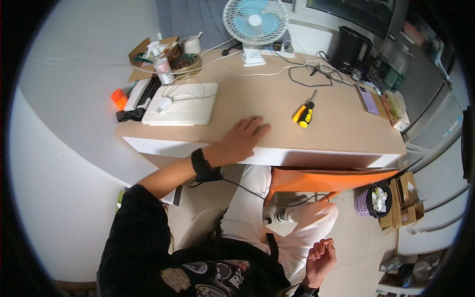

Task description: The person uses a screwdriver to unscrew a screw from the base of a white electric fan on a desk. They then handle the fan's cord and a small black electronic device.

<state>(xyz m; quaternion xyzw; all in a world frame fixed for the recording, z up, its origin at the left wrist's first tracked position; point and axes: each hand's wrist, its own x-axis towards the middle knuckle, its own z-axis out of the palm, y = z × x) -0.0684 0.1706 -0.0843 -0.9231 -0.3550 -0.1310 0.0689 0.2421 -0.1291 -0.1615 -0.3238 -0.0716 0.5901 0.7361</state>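
My left hand (pixel 244 136) lies palm down at the desk's front edge, fingers extended and apart, with nothing under them that I can see. A black strap with a small device and a cable (pixel 200 166) is round that wrist. My right hand (pixel 320 260) is beside my thigh, off the desk, its fingers loosely curled and no object showing in them. To the right of my left hand, apart from it, a black-and-yellow screwdriver (pixel 306 115) lies close beside a slimmer yellow-orange handled tool (pixel 298 114). A white tablet-like slab (pixel 198 106) lies left of my left hand, a white charger (pixel 165 104) on top.
A fan (pixel 255 21), tangled cables (pixel 316 72) and a black kettle (pixel 350 48) stand along the desk's back. A spray bottle (pixel 163 68) is at the left; a purple phone (pixel 368 100) and tissue pack (pixel 396 110) at the right. An orange chair (pixel 316 180) and wastebasket (pixel 364 204) are below.
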